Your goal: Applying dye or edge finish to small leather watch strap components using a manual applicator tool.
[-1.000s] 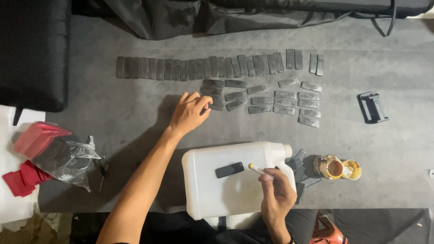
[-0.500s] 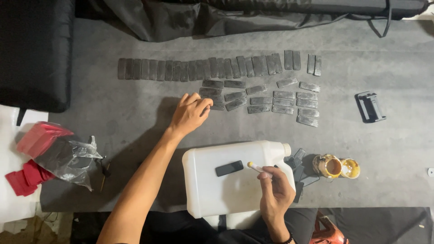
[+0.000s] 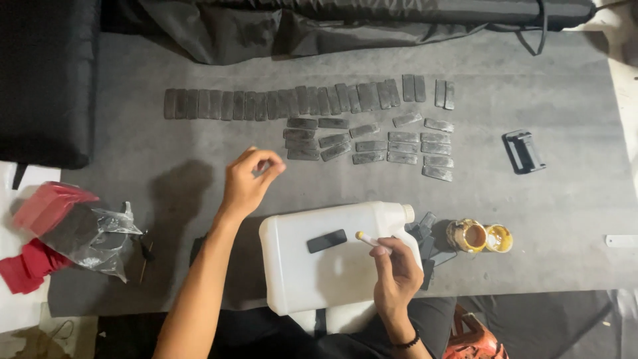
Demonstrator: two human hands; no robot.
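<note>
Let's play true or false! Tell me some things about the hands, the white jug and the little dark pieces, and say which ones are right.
1. The right hand holds a thin stick over the white jug. True.
2. The left hand lies flat on the jug. False: it is lifted above the grey mat, fingers curled, beside the jug.
3. One dark flat piece lies on top of the jug. True.
4. The small glue tin is closed. False: it stands open, with its yellow lid next to it.
5. Many dark strips lie in a row on the mat. True.
</note>
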